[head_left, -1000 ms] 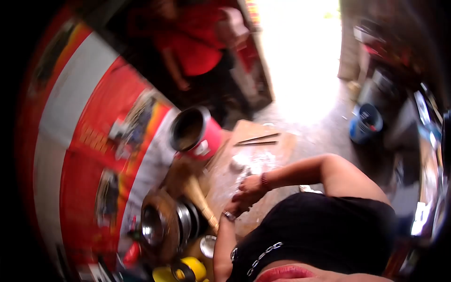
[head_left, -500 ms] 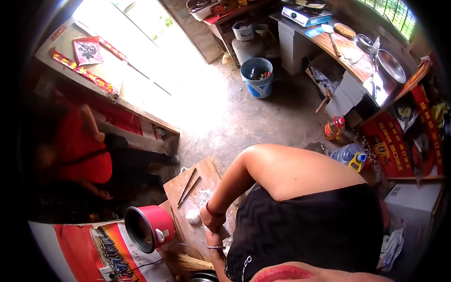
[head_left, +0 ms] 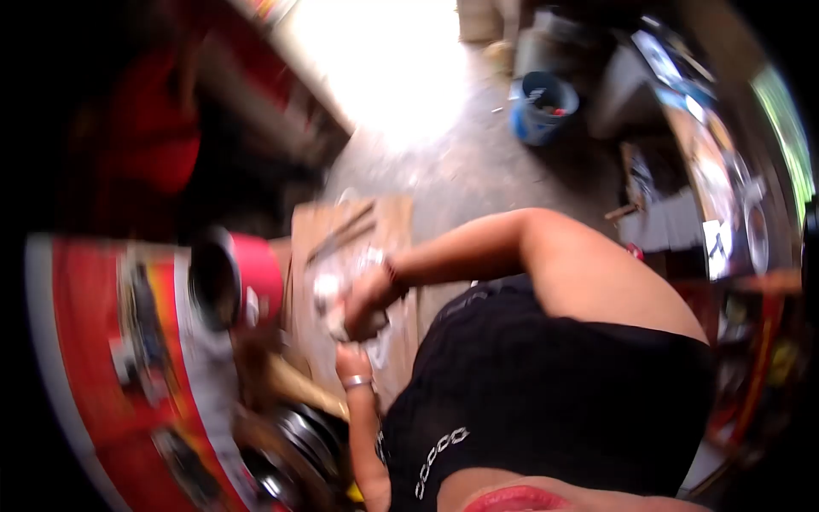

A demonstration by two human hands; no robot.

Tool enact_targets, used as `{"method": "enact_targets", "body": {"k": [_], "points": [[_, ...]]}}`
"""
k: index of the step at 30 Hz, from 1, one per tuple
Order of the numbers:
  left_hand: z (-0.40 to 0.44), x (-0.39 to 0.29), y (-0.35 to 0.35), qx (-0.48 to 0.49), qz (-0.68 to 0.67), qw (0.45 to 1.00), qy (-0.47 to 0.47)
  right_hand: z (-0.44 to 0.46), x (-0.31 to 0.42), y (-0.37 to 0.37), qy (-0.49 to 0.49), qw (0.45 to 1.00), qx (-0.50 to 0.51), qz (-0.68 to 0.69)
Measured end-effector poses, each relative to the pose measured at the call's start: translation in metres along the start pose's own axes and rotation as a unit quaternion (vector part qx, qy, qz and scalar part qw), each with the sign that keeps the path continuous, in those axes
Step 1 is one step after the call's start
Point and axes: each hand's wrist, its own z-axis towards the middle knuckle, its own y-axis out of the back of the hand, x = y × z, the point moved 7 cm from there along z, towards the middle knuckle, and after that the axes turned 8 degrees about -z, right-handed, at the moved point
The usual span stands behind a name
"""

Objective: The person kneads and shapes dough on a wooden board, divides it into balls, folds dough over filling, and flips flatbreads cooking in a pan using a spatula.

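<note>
The view is smeared by motion. Over a wooden board (head_left: 397, 226) my right hand (head_left: 367, 307), with a dark red bead bracelet at the wrist, looks curled, but its fingers are blurred. Just below it is my left hand (head_left: 351, 360), with a silver bangle; its fingers are also hard to make out. A small pale patch shows beside the two hands, and I cannot tell whether either holds it. A round white lump, like dough (head_left: 327, 288), lies on the board left of my right hand. White powder (head_left: 372, 258) and a pair of dark sticks (head_left: 341, 232) lie farther up.
A pink pot (head_left: 256, 273) stands left of the board. Below it are dark round pans (head_left: 309, 435) and a pale straw-like bundle (head_left: 299, 384). A blue bucket (head_left: 537, 128) stands on the floor. A person in a red top (head_left: 162, 128) is at the upper left.
The whole view has shifted and turned, and is now blurred. My hands, close together before, are slightly apart, with my right hand nearer the white lump.
</note>
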Motion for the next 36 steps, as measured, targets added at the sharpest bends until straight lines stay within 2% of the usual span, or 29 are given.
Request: {"method": "enact_targets", "body": {"k": [1,2,3,5,6,8,9,10,11,12,13,14,15,16,19,20,22,23,24,25,26,27,28,29,30,32,33,34,36], "points": [[-0.004,0.031,-0.016,0.055,-0.027,0.998,0.027,-0.009,0.034,0.0,0.043,0.995,-0.091,0.005],[-0.02,0.039,-0.013,0.084,-0.197,0.964,0.16,-0.008,0.061,0.0,0.088,0.988,-0.124,-0.028],[-0.037,0.079,-0.039,0.014,-0.387,0.905,0.175,-0.009,0.087,-0.001,0.131,0.976,-0.161,-0.063],[-0.056,0.053,-0.018,-0.002,-0.547,0.826,0.134,0.005,0.108,0.008,0.172,0.954,-0.216,-0.119],[-0.067,0.035,-0.002,0.006,-0.616,0.755,0.225,0.019,0.105,0.012,0.18,0.944,-0.238,-0.14],[-0.092,0.052,-0.013,-0.043,-0.748,0.623,0.225,0.049,0.075,0.008,0.187,0.942,-0.244,-0.135],[-0.102,0.056,-0.011,-0.067,-0.778,0.572,0.252,0.069,0.056,0.011,0.274,0.867,-0.306,-0.281],[-0.112,0.056,-0.009,-0.089,-0.804,0.517,0.278,0.078,0.042,0.006,0.265,0.7,-0.361,-0.557],[-0.122,0.056,-0.012,-0.111,-0.811,0.479,0.316,0.088,0.016,0.003,0.161,0.699,-0.332,-0.613],[-0.127,0.055,-0.007,-0.116,-0.803,0.476,0.339,0.108,-0.035,0.014,0.113,0.675,-0.238,-0.69],[-0.129,0.049,-0.005,-0.098,-0.84,0.415,0.336,0.121,-0.094,0.026,0.021,0.647,-0.142,-0.749],[-0.13,0.042,-0.003,-0.078,-0.873,0.351,0.33,0.12,-0.133,0.034,-0.073,0.66,-0.058,-0.746],[-0.13,0.034,0.007,-0.092,-0.875,0.346,0.325,0.116,-0.146,0.036,-0.059,0.644,-0.047,-0.761],[-0.137,0.045,0.008,-0.106,-0.852,0.384,0.339,0.114,-0.153,0.035,-0.044,0.627,-0.038,-0.777],[-0.147,0.079,0.008,-0.153,-0.75,0.516,0.384,0.106,-0.155,0.043,-0.019,0.674,-0.134,-0.726],[-0.143,0.09,0.009,-0.159,-0.724,0.541,0.398,0.101,-0.145,0.043,0.013,0.694,-0.152,-0.704],[-0.129,0.12,0.011,-0.161,-0.619,0.638,0.428,0.086,-0.136,0.048,0.056,0.776,-0.191,-0.598],[-0.114,0.14,0.001,-0.179,-0.655,0.628,0.38,0.074,-0.122,0.046,0.051,0.779,-0.204,-0.59],[-0.102,0.164,-0.02,-0.151,-0.756,0.527,0.357,0.059,-0.117,0.046,0.043,0.784,-0.22,-0.579],[-0.088,0.216,-0.048,-0.156,-0.723,0.59,0.325,0.043,-0.12,0.052,0.003,0.773,-0.23,-0.592],[-0.065,0.202,-0.023,-0.176,-0.493,0.819,0.234,0.023,-0.111,0.049,-0.028,0.748,-0.256,-0.611],[-0.049,0.182,0.002,-0.245,-0.166,0.937,0.187,0.0,-0.111,0.051,-0.055,0.732,-0.282,-0.618],[-0.038,0.181,-0.002,-0.233,-0.372,0.844,0.307,-0.026,-0.108,0.05,-0.086,0.698,-0.303,-0.643],[-0.025,0.16,0.008,-0.256,-0.148,0.939,0.174,-0.054,-0.107,0.048,-0.079,0.667,-0.32,-0.668],[-0.022,0.173,-0.013,-0.243,-0.177,0.928,0.219,-0.082,-0.116,0.051,-0.059,0.653,-0.339,-0.674],[-0.013,0.155,-0.033,-0.028,0.005,0.964,0.265,-0.136,-0.121,0.05,-0.11,0.632,-0.374,-0.67],[-0.011,0.145,-0.043,0.078,0.092,0.96,0.253,-0.161,-0.117,0.044,-0.178,0.652,-0.384,-0.628],[-0.011,0.13,-0.035,0.108,0.048,0.953,0.279,-0.186,-0.117,0.04,-0.221,0.648,-0.405,-0.606],[-0.008,0.125,-0.028,0.085,-0.017,0.953,0.289,-0.242,-0.14,0.046,-0.284,0.625,-0.454,-0.568]]}}
